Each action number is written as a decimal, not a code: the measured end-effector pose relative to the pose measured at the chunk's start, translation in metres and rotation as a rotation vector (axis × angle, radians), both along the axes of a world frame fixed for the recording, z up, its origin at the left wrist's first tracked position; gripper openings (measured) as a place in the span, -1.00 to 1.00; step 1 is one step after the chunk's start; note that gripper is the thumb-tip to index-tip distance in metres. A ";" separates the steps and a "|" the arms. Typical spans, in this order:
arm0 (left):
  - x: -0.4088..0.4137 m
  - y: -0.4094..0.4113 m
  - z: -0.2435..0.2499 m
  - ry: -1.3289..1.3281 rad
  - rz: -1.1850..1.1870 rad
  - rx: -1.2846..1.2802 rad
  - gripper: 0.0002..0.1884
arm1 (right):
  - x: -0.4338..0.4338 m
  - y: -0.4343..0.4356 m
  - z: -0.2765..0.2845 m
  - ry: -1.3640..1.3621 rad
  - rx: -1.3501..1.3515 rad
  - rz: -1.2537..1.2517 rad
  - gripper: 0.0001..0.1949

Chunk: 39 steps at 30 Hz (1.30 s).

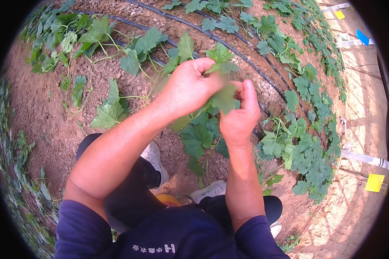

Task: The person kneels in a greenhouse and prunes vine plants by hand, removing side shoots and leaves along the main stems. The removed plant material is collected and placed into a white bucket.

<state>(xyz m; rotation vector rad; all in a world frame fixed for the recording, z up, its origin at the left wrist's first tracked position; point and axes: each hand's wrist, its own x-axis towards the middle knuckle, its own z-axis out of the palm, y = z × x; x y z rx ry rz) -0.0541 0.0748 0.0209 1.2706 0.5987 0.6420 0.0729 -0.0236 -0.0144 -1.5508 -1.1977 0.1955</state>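
My left hand (189,87) pinches a leafy vine shoot (220,53) between thumb and fingers, above the soil in front of me. Pale green leaves stick out past the fingertips. Close by on the right, my right hand (240,121) is raised with its thumb up and fingers curled beside a broad, blurred leaf (226,98). That leaf covers some of the right fingertips, so their grip is hidden. Below the hands, darker lobed leaves (197,137) of a vine spread over the ground.
Black drip irrigation hoses (194,27) curve across the soil beyond my hands. More vines (308,162) line the right side, beside a pale dirt path (353,207) with yellow cards (374,183) and a blue card (362,37). A yellow-and-red object (168,199) lies between my white shoes (155,162).
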 end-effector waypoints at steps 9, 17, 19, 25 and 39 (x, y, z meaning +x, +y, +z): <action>0.001 0.007 -0.017 0.114 -0.017 0.125 -0.81 | -0.001 -0.004 0.006 0.187 0.042 -0.007 -0.76; -0.001 0.010 -0.019 0.108 -0.118 0.029 -0.80 | 0.000 -0.006 0.008 0.150 -0.004 0.060 -0.75; -0.002 0.010 -0.019 0.123 -0.118 0.018 -0.81 | 0.003 -0.008 0.006 0.057 -0.025 0.084 -0.69; -0.004 0.010 -0.006 0.226 -0.150 0.055 -0.81 | 0.001 -0.011 0.007 -0.039 -0.060 0.074 -0.71; 0.000 -0.006 -0.011 0.039 0.139 0.343 -0.85 | 0.003 -0.008 0.010 0.084 -0.065 0.144 -0.77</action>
